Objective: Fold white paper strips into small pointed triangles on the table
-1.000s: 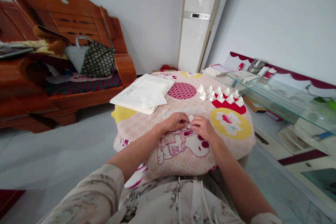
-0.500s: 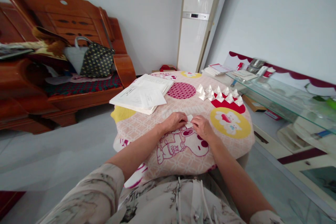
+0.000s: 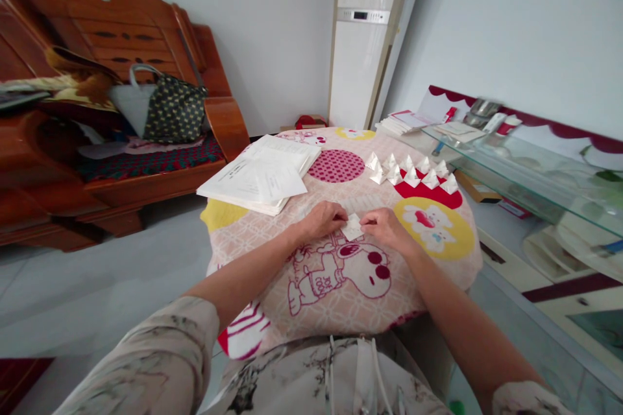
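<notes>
On a table covered by a cartoon-print cloth, a small white folded paper piece lies between my two hands. My left hand pinches its left side with curled fingers. From the right, my right hand grips the other edge, fingers closed. Both hands rest on the cloth. Beyond them, several small folded white paper shapes stand in two rows on the cloth.
A stack of white paper sheets lies at the table's far left. A wooden bench with a dotted bag stands left. A glass shelf with clutter runs along the right. A tall white air conditioner stands in the corner.
The camera tilted slightly, shifting the scene. My hands have drawn a little apart, and more of the small paper piece shows between them.
</notes>
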The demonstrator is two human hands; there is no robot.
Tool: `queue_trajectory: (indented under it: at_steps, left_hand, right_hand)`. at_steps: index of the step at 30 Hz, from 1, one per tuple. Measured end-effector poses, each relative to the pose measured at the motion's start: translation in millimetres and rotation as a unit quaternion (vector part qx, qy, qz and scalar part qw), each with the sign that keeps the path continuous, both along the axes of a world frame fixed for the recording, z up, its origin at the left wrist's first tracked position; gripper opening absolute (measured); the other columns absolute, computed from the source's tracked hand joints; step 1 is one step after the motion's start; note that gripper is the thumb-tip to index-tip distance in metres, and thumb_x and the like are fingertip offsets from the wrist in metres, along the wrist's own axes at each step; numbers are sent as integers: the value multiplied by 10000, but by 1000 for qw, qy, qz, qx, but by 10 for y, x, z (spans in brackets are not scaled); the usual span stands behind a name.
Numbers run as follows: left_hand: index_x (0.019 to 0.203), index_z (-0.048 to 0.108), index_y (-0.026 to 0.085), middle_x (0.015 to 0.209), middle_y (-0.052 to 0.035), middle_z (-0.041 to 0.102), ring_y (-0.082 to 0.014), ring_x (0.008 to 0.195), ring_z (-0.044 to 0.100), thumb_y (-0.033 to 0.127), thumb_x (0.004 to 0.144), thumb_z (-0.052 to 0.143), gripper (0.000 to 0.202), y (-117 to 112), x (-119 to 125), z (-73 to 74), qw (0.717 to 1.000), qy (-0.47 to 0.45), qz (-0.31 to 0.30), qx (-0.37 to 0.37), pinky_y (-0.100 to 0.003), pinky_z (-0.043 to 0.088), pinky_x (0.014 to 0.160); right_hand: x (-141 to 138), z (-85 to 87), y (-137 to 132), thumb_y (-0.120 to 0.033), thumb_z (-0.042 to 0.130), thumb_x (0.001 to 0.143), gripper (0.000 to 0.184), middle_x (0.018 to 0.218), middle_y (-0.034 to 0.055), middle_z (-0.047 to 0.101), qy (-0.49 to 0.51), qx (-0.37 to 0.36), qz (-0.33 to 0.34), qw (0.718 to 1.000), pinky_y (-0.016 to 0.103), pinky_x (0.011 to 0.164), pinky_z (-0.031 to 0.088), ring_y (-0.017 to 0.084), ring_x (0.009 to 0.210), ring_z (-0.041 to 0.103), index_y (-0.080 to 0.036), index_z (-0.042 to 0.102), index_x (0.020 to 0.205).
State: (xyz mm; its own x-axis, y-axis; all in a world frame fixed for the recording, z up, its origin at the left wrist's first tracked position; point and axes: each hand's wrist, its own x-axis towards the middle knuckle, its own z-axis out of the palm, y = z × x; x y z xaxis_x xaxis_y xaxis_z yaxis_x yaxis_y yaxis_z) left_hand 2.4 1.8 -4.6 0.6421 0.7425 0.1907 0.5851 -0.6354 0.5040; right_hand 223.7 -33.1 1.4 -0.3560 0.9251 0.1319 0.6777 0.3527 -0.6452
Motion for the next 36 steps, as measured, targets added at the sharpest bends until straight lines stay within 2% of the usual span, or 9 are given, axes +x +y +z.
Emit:
queue_trajectory:
  at_steps: [4,10,14,21,26,29,32,36]
  left_hand:
    - [822,765,135,728,-14,710,-122,647,582,244,837,633,172,98,6,33,997,7,1,-71,-229,400,635]
    - [737,752,152,598,24,640,-99,577,524,294,823,640,201,163,15,74,993,20,2,-115,-230,346,592]
    - [737,737,159,609,26,643,-101,593,535,306,830,643,198,158,7,54,993,16,9,-120,-230,346,599]
    - [860,722,156,790,0,670,-119,689,567,257,787,725,124,51,49,-36,996,-22,3,-81,-229,383,629]
    - [902,714,171,859,-17,663,-136,767,598,211,864,656,80,-23,80,-45,999,-17,-44,-27,-241,410,684]
    - [957,702,173,912,-38,663,-152,831,613,223,917,604,118,-66,73,-47,998,-3,-64,18,-248,432,731]
    - [906,692,160,899,-52,650,-161,838,608,240,953,558,162,-94,71,-52,995,32,-77,56,-253,429,722]
    - [829,668,151,856,-47,632,-157,811,596,216,949,538,188,-85,100,-39,994,59,-74,48,-253,424,709]
  right_hand:
    - [14,48,107,-203,621,720,120,575,-26,576,-3,-79,-17,997,236,542,328,117,574,493,-139,706,664]
    - [58,50,130,-287,630,761,186,582,-5,596,-30,-110,3,993,246,529,322,120,560,491,-144,675,652]
    - [79,31,92,-287,611,784,192,590,-2,594,-34,-112,13,993,251,539,325,121,563,488,-152,655,654]
    - [88,-51,35,-294,593,812,212,588,-11,581,-34,-84,-5,996,252,552,305,121,575,474,-164,619,646]
    - [52,-31,-53,-296,624,821,139,589,-36,573,-10,-83,-10,996,245,546,287,113,560,454,-182,679,763]
    - [-2,-17,-93,-277,640,826,155,564,-31,547,-45,-47,-12,998,258,562,275,115,562,437,-192,690,706]
    - [-39,-32,-103,-264,634,843,212,576,-11,561,-64,-24,-7,998,268,576,273,119,576,450,-187,682,651]
    - [-42,-72,-90,-277,622,852,226,578,-8,556,-52,-19,-16,998,266,578,278,120,576,453,-177,676,657]
